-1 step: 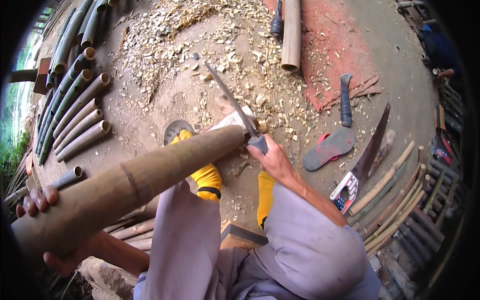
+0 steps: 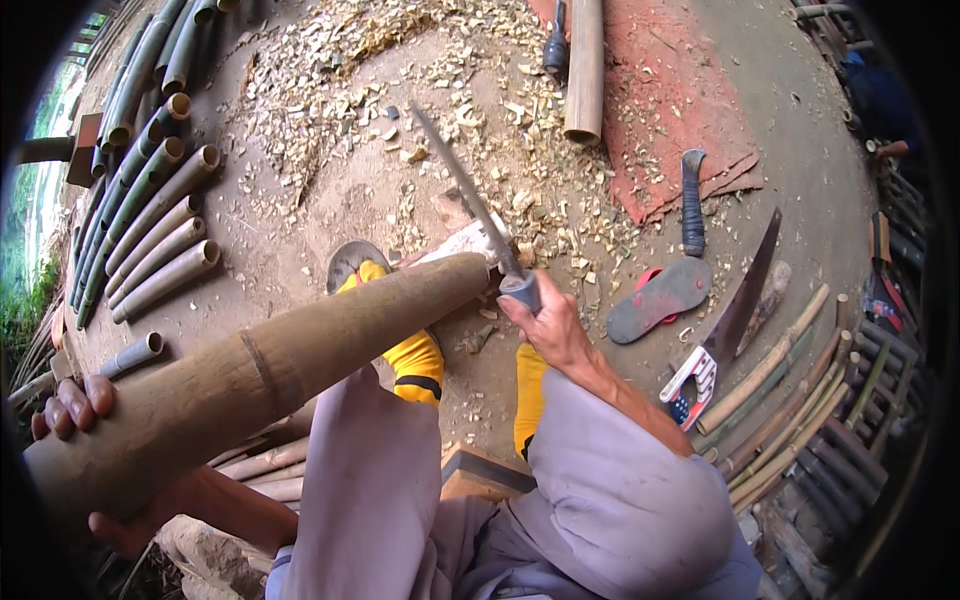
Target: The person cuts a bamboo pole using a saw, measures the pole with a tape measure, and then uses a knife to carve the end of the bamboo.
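Note:
A thick brown bamboo pole (image 2: 300, 350) slants across my thighs, rising from lower left to its far end near the middle. Around its near end my left hand (image 2: 75, 408) is wrapped, fingers over the top and thumb below. My right hand (image 2: 558, 325) is closed on the grey handle of a long-bladed knife (image 2: 455, 170), just beyond the pole's far end. The blade points up and left, slightly blurred. Behind the pole's far end sits a pale wood block (image 2: 478, 238), partly covered. Whether the blade touches the pole I cannot tell.
Wood chips (image 2: 330, 110) litter the ground ahead. Cut bamboo tubes (image 2: 165, 250) lie at the left. To the right are a black-handled tool (image 2: 692, 200), a sandal (image 2: 660, 300), a handsaw (image 2: 735, 320) and bamboo strips (image 2: 790, 420). Another bamboo pole (image 2: 583, 80) rests by a red cloth (image 2: 670, 110).
The knife and my right hand have shifted slightly, with the blade tip a little higher. The bamboo pole has moved a touch toward the lower left.

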The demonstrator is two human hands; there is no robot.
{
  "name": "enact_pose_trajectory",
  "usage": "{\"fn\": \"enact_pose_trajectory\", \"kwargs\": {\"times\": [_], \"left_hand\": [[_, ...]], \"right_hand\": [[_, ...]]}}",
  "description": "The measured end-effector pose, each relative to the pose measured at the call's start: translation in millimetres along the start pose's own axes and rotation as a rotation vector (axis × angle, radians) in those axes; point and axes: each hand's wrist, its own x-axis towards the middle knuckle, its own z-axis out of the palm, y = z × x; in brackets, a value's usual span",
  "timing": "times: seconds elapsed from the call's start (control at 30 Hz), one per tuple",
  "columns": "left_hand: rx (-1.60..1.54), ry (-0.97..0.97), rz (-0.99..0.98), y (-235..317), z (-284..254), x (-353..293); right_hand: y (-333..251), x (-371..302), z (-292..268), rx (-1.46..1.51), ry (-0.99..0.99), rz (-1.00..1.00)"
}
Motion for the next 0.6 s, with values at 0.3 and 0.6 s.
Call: {"fn": "enact_pose_trajectory", "kwargs": {"times": [0.3,0.6], "left_hand": [[-0.276,-0.241,-0.063,-4,-21,3],[-0.358,-0.296,-0.160,-17,-32,6]], "right_hand": [[11,-4,3,-0.048,-0.094,0.166],[36,2,0,-0.169,-0.135,0.142]]}}
